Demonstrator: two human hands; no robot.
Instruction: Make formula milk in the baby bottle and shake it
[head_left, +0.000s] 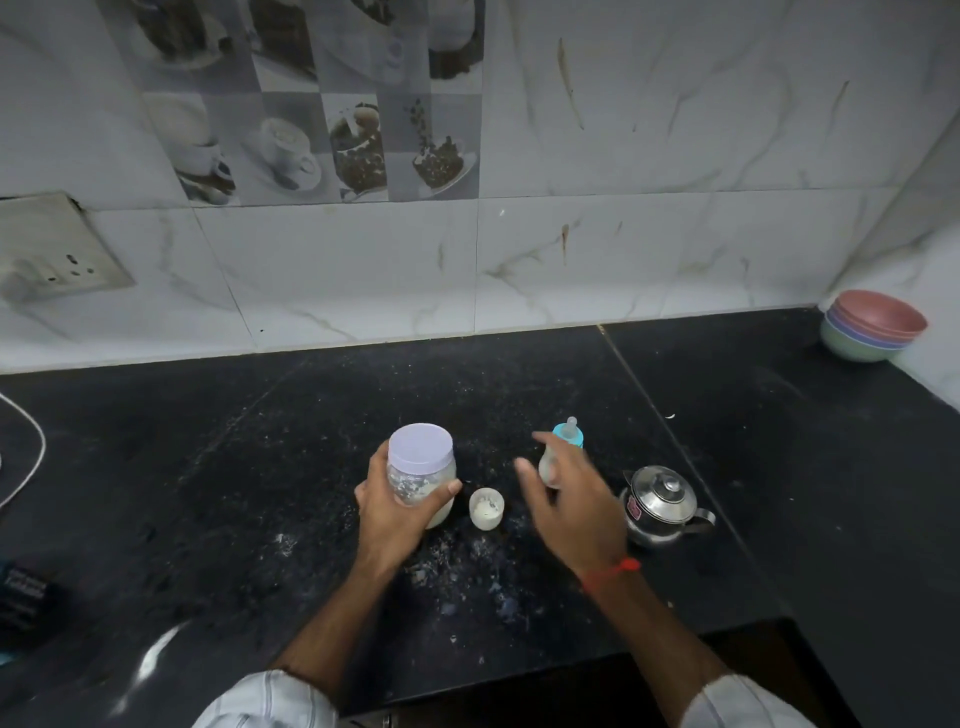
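My left hand (395, 514) is wrapped around a clear formula jar (422, 467) with a lavender lid; pale powder sits at its bottom, and it is held just above the black counter (260, 467). The baby bottle (566, 435), with a teal collar, a clear teat and milky contents, stands upright to the right. My right hand (571, 499) is blurred in front of the bottle's lower part, fingers spread, thumb clear of it. Whether the fingers touch the bottle cannot be told. A small white cup (487, 509) with powder traces stands between my hands.
A lidded steel kettle (662, 506) stands right beside my right hand. Stacked pastel bowls (872, 325) sit in the far right corner. Spilled powder (467, 571) dots the counter near me. At the left are a wall socket (52, 254), a white cable (31, 457) and a dark packet (26, 597).
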